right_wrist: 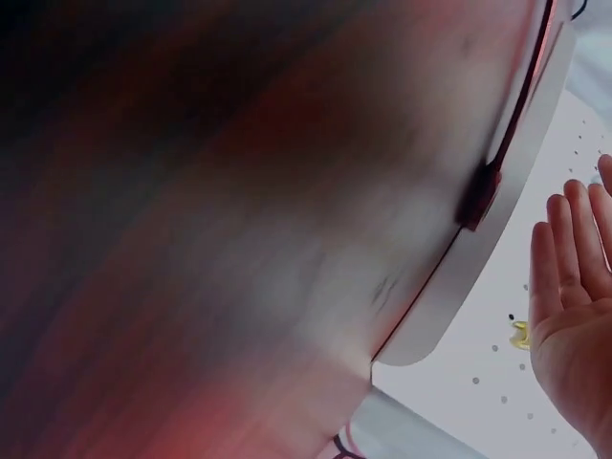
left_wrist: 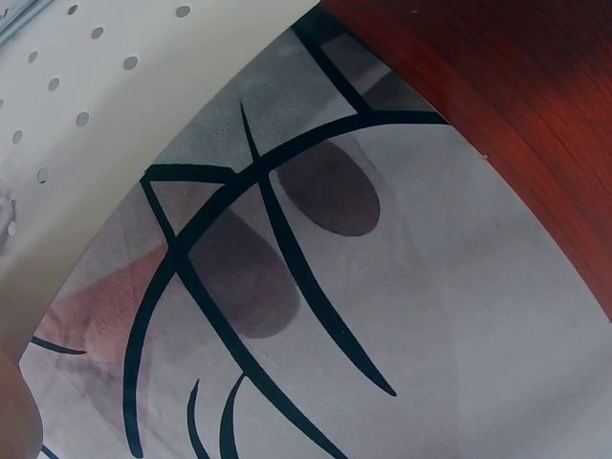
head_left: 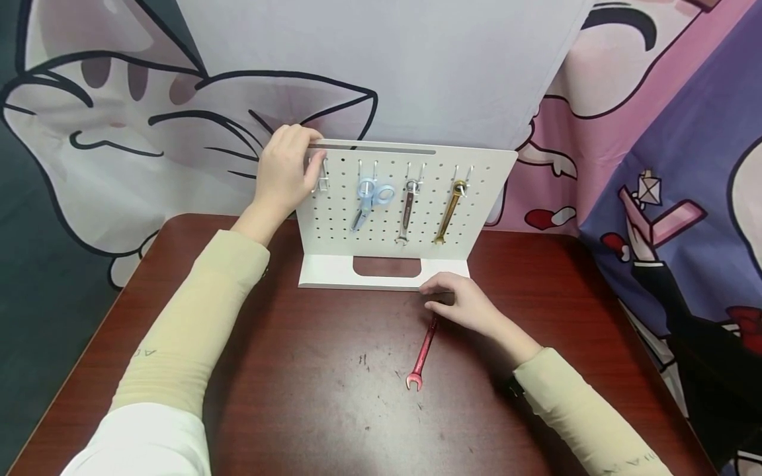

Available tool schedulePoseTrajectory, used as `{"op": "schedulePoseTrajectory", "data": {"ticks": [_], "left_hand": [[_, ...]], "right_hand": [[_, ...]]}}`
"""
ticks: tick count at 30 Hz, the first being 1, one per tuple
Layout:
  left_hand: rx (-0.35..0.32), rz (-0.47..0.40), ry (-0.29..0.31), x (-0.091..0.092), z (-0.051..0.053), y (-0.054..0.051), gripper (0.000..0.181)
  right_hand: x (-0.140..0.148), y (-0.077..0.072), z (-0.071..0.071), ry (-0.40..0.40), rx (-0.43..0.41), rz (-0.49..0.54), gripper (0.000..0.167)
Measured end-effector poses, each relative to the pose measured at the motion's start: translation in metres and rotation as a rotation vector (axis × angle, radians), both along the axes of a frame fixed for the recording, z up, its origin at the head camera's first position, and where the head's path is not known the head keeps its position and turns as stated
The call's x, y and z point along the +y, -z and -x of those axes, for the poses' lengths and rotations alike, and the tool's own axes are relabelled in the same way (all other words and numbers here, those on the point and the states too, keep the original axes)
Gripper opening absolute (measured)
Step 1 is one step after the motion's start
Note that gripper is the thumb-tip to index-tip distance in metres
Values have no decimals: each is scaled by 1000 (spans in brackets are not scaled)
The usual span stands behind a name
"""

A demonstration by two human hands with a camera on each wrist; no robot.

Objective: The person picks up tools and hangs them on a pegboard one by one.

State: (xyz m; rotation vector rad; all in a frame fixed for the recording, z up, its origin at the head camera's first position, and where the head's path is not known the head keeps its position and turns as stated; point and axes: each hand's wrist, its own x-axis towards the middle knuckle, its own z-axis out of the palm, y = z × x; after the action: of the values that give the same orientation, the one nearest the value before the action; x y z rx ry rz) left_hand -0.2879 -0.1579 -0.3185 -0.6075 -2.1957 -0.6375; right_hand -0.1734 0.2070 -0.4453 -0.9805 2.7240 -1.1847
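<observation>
A white pegboard stand (head_left: 333,228) stands upright on the table. My left hand (head_left: 286,165) holds its top left corner, thumb on the front face and fingers over the top edge; in the left wrist view only a bit of skin (left_wrist: 14,416) shows beside the board. Just in front of the stand's base is my right hand (head_left: 467,304), fingers loosely bent and thumb apart. Under it lies a red wrench (head_left: 424,354), its open end towards me and its far end hidden by the hand. The right wrist view shows that hand (right_wrist: 579,316) with fairly straight fingers.
Blue scissors (head_left: 367,198), a silver wrench (head_left: 407,211) and a gold wrench (head_left: 449,211) hang from the board's hooks. Another hook (head_left: 323,178) is near the left thumb. Beneath is a brown table (head_left: 333,396); printed cloth (head_left: 452,73) hangs behind.
</observation>
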Motion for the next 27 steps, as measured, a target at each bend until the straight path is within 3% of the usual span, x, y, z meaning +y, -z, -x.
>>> {"op": "schedulePoseTrajectory", "data": {"ticks": [4, 10, 27], "left_hand": [[1, -2, -3, 0, 0, 0, 22], [0, 0, 1, 0, 1, 1, 22], [-9, 4, -15, 0, 1, 0, 23]], "right_hand": [[8, 4, 1, -20, 41, -83, 27], [17, 8, 2, -40, 68, -121, 29], [24, 15, 4, -126, 10, -179, 39]]}}
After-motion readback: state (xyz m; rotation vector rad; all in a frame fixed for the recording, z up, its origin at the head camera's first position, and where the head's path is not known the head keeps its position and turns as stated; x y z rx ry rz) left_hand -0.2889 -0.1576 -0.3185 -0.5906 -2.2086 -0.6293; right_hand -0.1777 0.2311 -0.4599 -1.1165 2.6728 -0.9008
